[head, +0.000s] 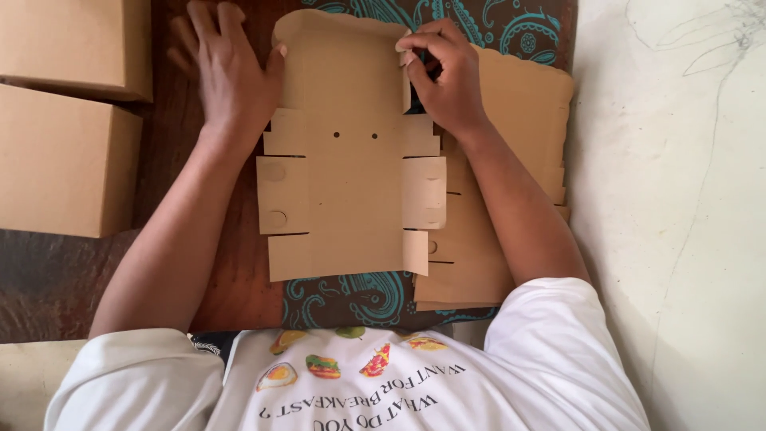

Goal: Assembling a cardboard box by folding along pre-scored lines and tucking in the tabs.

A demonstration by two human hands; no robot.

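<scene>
We saw a flat, die-cut cardboard box blank (351, 191) lying on a patterned cloth (359, 295), overlapping a stack of similar blanks (519, 120). Farther off, the left hand (227, 72) lay spread open against its far-left edge, while the right hand (447, 72) pinched its far-right flap. Assembled boxes (68, 160) sat left.

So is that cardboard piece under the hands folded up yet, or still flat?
Mostly flat: the box blank lies spread, side flaps out; the right hand is lifting one far corner.

Two hands: left hand (227, 68), right hand (447, 76). One flat die-cut cardboard blank (351, 187) between and under the fingers. One stack of blanks (511, 160) below the right fingers; number in it can't be told. Two assembled cardboard boxes (68, 160) beyond the left fingers.
</scene>
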